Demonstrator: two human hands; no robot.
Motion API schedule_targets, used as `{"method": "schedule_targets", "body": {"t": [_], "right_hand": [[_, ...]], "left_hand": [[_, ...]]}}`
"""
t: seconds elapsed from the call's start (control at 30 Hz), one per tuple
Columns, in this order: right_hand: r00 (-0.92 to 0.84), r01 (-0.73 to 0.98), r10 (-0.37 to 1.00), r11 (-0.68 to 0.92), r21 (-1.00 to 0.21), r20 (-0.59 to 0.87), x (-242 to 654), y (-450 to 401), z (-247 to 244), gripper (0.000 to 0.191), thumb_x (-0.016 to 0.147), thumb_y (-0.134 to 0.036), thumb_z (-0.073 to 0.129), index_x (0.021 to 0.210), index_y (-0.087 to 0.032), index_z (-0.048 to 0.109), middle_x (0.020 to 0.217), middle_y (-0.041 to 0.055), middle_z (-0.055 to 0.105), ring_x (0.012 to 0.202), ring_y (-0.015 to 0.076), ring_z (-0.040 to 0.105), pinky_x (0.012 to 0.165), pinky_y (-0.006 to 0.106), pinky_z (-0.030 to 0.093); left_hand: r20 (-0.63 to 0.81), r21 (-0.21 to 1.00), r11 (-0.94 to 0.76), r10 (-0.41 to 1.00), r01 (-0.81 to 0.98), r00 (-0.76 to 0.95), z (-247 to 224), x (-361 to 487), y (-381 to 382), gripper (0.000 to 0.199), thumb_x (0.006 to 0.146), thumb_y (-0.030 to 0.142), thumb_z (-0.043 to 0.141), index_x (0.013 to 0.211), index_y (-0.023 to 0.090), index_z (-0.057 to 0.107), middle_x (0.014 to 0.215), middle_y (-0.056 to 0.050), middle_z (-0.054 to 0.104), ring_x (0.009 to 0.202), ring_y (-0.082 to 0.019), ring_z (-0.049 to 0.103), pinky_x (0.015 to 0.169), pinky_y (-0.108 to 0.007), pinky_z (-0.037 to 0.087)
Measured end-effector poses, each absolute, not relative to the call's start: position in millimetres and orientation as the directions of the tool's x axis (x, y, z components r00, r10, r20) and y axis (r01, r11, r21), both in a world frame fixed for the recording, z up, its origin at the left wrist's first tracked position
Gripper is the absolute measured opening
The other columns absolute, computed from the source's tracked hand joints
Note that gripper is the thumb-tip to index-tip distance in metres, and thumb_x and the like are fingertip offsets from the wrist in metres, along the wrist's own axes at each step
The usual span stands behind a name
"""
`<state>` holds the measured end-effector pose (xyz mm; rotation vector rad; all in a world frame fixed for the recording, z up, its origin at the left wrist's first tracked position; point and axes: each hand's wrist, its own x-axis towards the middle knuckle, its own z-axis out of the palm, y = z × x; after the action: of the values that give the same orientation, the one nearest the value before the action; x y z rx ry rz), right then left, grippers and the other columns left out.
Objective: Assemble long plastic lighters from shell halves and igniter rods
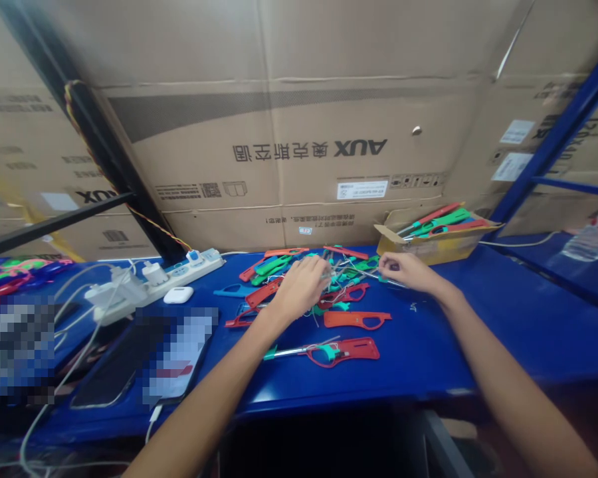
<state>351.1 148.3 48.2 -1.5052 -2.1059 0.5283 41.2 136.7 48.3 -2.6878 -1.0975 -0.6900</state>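
My left hand [303, 284] reaches into a heap of lighter parts, fingers curled downward; whatever is between its fingertips is hidden. Across from it, my right hand [406, 271] has its fingers closed around a thin metal lighter tube [366, 273] at the heap's right side. Green and red plastic pieces, metal tubes and thin wires lie tangled between both hands. Closer to me are an orange lighter half-shell [343, 320] and a red lighter shell [361, 348], which has a metal tube and green trigger laid in it. A blue half-shell [235, 291] rests left of the heap.
A cardboard box [436, 249] of long lighters stands behind my right hand. To the left are a white power strip [162, 282], an earbud case [178, 295], phones [124, 358] and cables. Large cartons wall off the back of the blue table [418, 358].
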Motion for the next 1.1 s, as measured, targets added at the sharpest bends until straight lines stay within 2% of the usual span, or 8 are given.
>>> {"method": "schedule_targets", "body": {"t": [0.1,0.3,0.47,0.63,0.73,1.1], "right_hand": [[-0.340,0.702,0.903,0.429,-0.569,0.261,324,143,46,0.028,0.089,-0.046,0.056,0.088,-0.019,0.064,0.085,0.0056,0.073,0.078,0.0196,0.065,0.074,0.030,0.048],[-0.439,0.615,0.822,0.570,-0.545,0.363,295,133,43,0.021,0.092,-0.038,0.057,0.085,-0.019,0.064,0.071,-0.0009,0.065,0.060,0.0137,0.054,0.060,0.025,0.041],[-0.484,0.540,0.755,0.656,-0.527,0.442,290,131,39,0.012,0.090,-0.030,0.058,0.089,-0.020,0.066,0.084,0.0015,0.071,0.063,0.0134,0.057,0.062,0.025,0.044],[-0.480,0.487,0.708,0.707,-0.513,0.518,285,130,34,0.004,0.089,-0.022,0.057,0.088,-0.021,0.061,0.090,0.0034,0.072,0.066,0.0139,0.061,0.063,0.026,0.048],[-0.479,0.476,0.686,0.728,-0.494,0.548,282,128,35,0.004,0.089,-0.020,0.057,0.088,-0.021,0.061,0.089,0.0035,0.072,0.068,0.0145,0.063,0.063,0.026,0.049],[-0.479,0.478,0.646,0.760,-0.440,0.595,281,127,37,0.005,0.094,-0.022,0.059,0.093,-0.021,0.064,0.086,0.0021,0.070,0.063,0.0135,0.058,0.059,0.025,0.047]], "left_hand": [[0.451,0.021,-0.728,0.619,0.685,0.644,47,46,132,0.007,0.106,0.024,0.057,0.111,0.020,0.056,0.113,-0.005,0.070,0.107,-0.024,0.064,0.091,-0.036,0.045],[0.398,-0.021,-0.759,0.591,0.651,0.702,46,56,122,0.011,0.108,0.026,0.054,0.114,0.018,0.057,0.111,-0.005,0.072,0.106,-0.025,0.065,0.092,-0.037,0.045],[0.368,-0.062,-0.759,0.586,0.648,0.722,41,59,122,0.015,0.109,0.023,0.047,0.117,0.016,0.058,0.109,-0.008,0.073,0.106,-0.027,0.066,0.092,-0.039,0.045],[0.355,-0.080,-0.751,0.593,0.655,0.723,38,57,125,0.018,0.109,0.021,0.042,0.120,0.015,0.056,0.113,-0.011,0.072,0.107,-0.028,0.067,0.092,-0.040,0.046],[0.348,-0.076,-0.747,0.601,0.660,0.720,39,57,124,0.019,0.110,0.021,0.040,0.117,0.014,0.057,0.105,-0.011,0.073,0.102,-0.028,0.069,0.090,-0.040,0.046],[0.345,-0.042,-0.745,0.614,0.666,0.710,42,57,121,0.022,0.110,0.021,0.037,0.113,0.015,0.058,0.101,-0.011,0.074,0.100,-0.028,0.071,0.090,-0.040,0.046]]}}
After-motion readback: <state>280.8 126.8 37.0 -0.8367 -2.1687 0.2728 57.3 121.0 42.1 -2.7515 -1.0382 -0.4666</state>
